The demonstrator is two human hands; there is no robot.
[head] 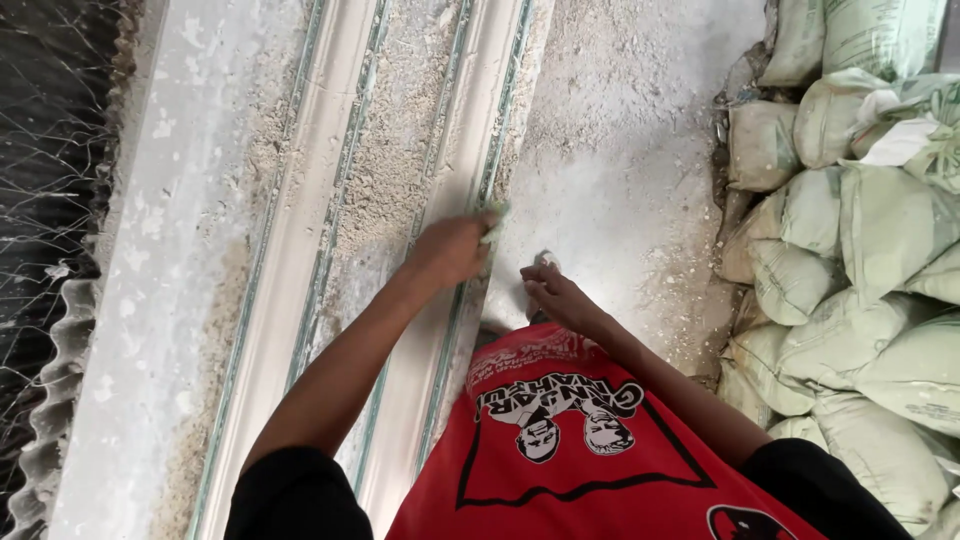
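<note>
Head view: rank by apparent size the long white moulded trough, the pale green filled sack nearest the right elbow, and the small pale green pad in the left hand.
1. Long white moulded trough
2. Pale green filled sack
3. Small pale green pad, mostly hidden by the left hand

I see long white plaster moulding [300, 250] – matt, gritty | grey concrete floor [620, 150] – rough, dusty | pale green woven sacks [860, 240], slightly glossy
</note>
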